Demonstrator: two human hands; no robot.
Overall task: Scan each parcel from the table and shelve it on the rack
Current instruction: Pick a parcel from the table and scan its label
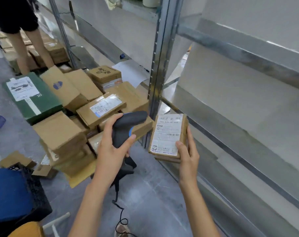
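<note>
My left hand (112,149) grips the handle of a black barcode scanner (128,124), whose head points right toward a small cardboard parcel (167,134). My right hand (188,154) holds that parcel by its lower right corner, thumb on its white shipping label, label facing up. Behind the scanner lies a heap of cardboard parcels (87,106) with a green box (34,98) at its left. The metal rack (158,65) stands to the right, with its grey shelves (247,93) beside the held parcel.
Another person's legs (30,48) stand among boxes at the far left. The scanner's coiled cable (120,218) hangs down to the grey floor. A blue seat and black crate (17,192) sit at the lower left. Loose paper (130,72) lies on the lowest rack shelf.
</note>
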